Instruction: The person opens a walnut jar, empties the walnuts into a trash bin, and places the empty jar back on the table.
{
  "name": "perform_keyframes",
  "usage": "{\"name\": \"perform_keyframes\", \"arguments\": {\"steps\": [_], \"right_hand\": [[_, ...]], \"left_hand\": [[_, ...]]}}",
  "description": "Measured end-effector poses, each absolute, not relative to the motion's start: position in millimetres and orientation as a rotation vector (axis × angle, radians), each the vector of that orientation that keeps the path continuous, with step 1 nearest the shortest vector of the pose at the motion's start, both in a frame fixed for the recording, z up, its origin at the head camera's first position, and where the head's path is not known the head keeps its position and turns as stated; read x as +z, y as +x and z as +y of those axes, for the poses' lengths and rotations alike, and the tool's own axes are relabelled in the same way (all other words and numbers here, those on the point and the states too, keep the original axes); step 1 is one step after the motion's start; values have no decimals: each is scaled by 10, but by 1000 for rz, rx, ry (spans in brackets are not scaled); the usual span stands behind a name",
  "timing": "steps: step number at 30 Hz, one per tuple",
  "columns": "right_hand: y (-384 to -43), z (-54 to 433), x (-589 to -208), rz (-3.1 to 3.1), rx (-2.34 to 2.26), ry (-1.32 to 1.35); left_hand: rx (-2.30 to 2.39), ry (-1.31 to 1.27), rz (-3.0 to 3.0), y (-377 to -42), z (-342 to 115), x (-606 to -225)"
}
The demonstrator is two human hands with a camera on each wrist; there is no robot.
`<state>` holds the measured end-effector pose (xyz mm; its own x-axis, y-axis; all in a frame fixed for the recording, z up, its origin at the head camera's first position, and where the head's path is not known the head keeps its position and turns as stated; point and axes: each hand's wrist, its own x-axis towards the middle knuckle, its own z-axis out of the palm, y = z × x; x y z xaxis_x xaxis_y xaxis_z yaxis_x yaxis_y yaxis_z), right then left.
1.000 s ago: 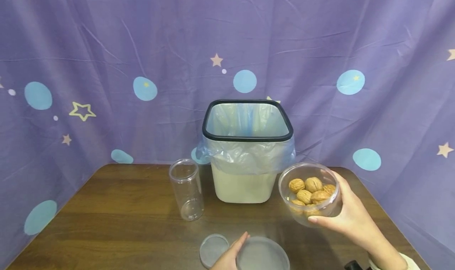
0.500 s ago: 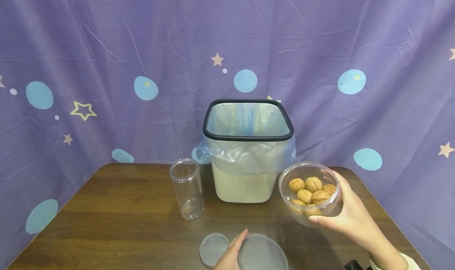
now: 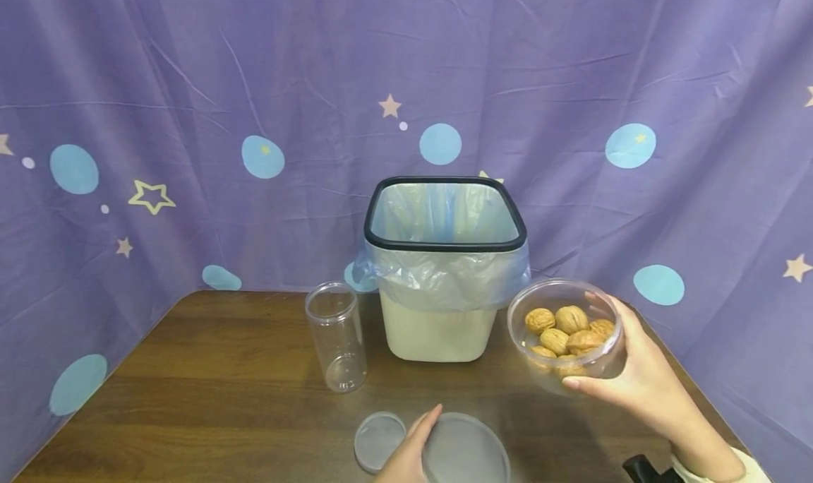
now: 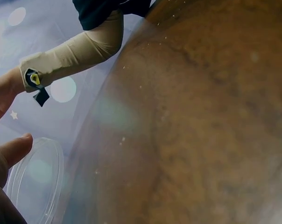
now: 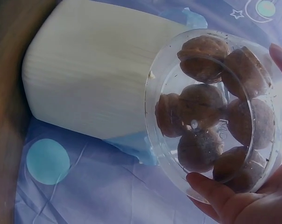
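My right hand [image 3: 641,391] holds a clear round tub [image 3: 526,370] up to the right of the bin. Several walnuts [image 3: 571,319] lie in it, also visible through its base in the right wrist view. Low in the head view, my left hand [image 3: 411,449] holds the larger grey translucent lid [image 3: 466,451]; most of its fingers are hidden. A clear curved rim [image 4: 57,177] shows beside its thumb [image 4: 15,150] in the left wrist view. Left of that hand is a smaller round lid [image 3: 380,442]; I cannot tell what supports it. A tall clear jar [image 3: 336,342] stands uncovered on the table.
A white bin [image 3: 438,331] with a black rim and a bluish plastic liner stands at the table's back. The brown wooden table [image 3: 203,398] extends to the left. Behind it hangs a purple curtain [image 3: 317,59] with stars and blue dots.
My right hand and the tub of walnuts have shifted slightly right and up. The left hand and larger lid have risen a little in the head view; the smaller lid has shifted slightly up and left.
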<state>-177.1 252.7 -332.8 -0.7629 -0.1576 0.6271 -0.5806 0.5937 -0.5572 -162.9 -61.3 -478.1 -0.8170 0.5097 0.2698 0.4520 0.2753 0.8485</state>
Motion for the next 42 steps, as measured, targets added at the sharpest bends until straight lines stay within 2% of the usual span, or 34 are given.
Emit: {"name": "perform_keyframes", "arguments": {"steps": [6, 17, 28, 38, 42], "right_hand": [[-1780, 2538, -3275, -2294, 1061, 575], [-1771, 2535, -3156, -2294, 1035, 569], [-1788, 2541, -2996, -2283, 1034, 600], [-1784, 2569, -2909, -2296, 1037, 565], [-1803, 2595, -2891, -2313, 1022, 545]], "left_hand": [[1642, 994, 2460, -1630, -632, -4778], [1686, 939, 2402, -1587, -674, -4671], [1633, 794, 2312, -1571, -710, -4292], [1739, 848, 2293, -1635, -857, -3920], [1795, 784, 2317, -1664, -959, -3751]]}}
